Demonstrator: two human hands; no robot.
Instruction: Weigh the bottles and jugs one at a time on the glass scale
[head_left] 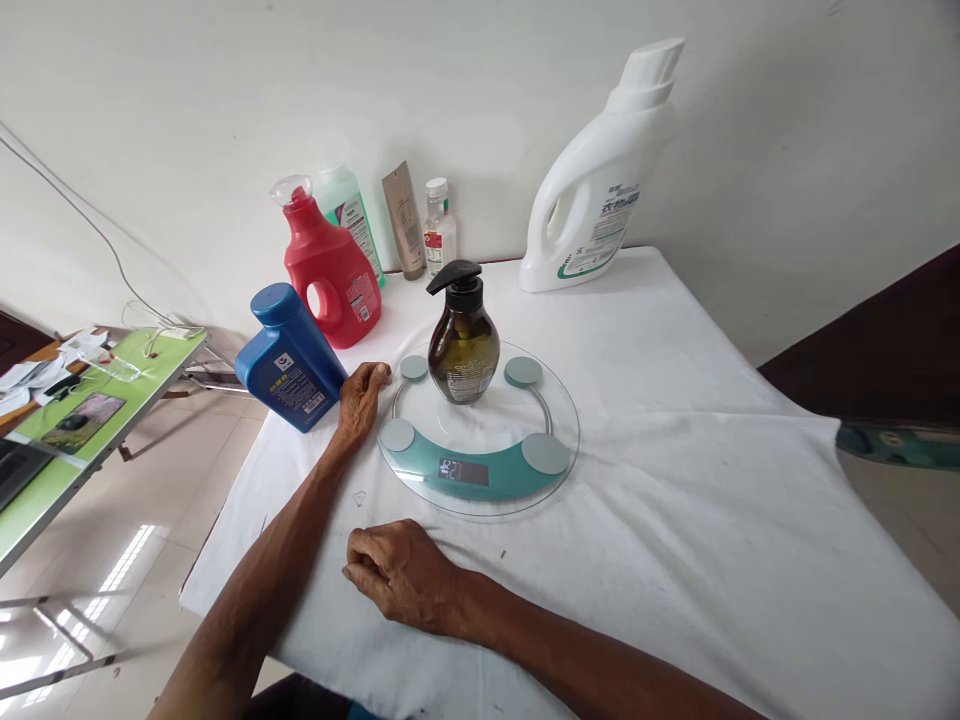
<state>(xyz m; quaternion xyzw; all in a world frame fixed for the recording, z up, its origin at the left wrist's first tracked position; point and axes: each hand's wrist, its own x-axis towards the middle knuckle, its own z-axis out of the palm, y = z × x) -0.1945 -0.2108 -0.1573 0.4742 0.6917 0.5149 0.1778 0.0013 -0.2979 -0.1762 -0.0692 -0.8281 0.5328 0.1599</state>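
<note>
- Far left, at my nine o'clock, I see a green side table [112, 395] strewn with papers, well apart from the worktop [675, 480], which is draped in a wrinkled white cloth.
- A blue plastic bottle [289, 358], squarish and tilted, leans at ten o'clock of the scale; my left hand [360, 398] rests just beside it, its grip loosely curled, fingertips at the scale's rim, clasping nothing.
- Behind it stands a red jug [330, 265] with a moulded handle hole and a clear cap, then a green-tinted bottle [346, 215], a tan tube [403, 220] and a small clear bottle [439, 230], all along the wall at twelve o'clock.
- My right hand [401, 575] lies on the cloth at seven o'clock of the scale, grip folded into a loose fist, empty.
- The round glass scale [480, 430] has four grey pads and a teal band with a display.
- On it stands a rounded brown pump bottle [463, 345], glossy, with a black pump head, upright and clear of both hands.
- At one o'clock a tall white detergent jug [600, 180] stands against the wall.
</note>
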